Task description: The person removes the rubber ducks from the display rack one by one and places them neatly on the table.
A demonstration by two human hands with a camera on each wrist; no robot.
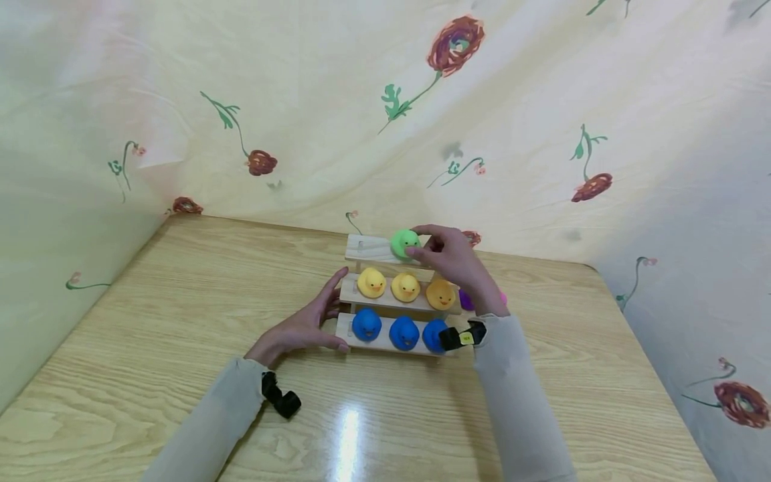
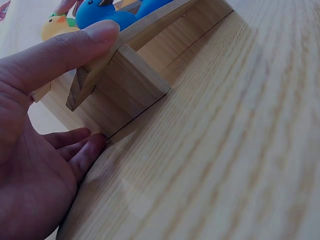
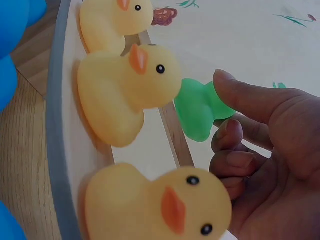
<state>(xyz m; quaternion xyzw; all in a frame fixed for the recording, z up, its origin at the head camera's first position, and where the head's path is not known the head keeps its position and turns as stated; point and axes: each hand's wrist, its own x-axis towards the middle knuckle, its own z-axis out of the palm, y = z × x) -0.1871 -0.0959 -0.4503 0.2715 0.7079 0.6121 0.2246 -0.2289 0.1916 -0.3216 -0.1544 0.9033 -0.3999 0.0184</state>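
A three-step wooden stand (image 1: pixel 369 249) holds rubber ducks. My right hand (image 1: pixel 453 258) pinches a green duck (image 1: pixel 401 244) between thumb and fingers at the top step, whose left part is bare wood. In the right wrist view the thumb lies against one side of that green duck (image 3: pixel 194 112). Three yellow ducks (image 1: pixel 406 287) line the middle step, the rightmost more orange. Blue ducks (image 1: pixel 404 333) fill the bottom step, one partly behind the wrist camera. My left hand (image 1: pixel 301 328) grips the stand's left end, thumb on the bottom step's edge (image 2: pixel 135 37), fingers low beside the base.
Right of the stand, a purple thing (image 1: pixel 466 300) and a pink thing (image 1: pixel 503 298) show partly behind my right forearm. The wood-grain table (image 1: pixel 241 268) runs back to a flowered cloth (image 1: pixel 337 120) hanging behind and along both sides.
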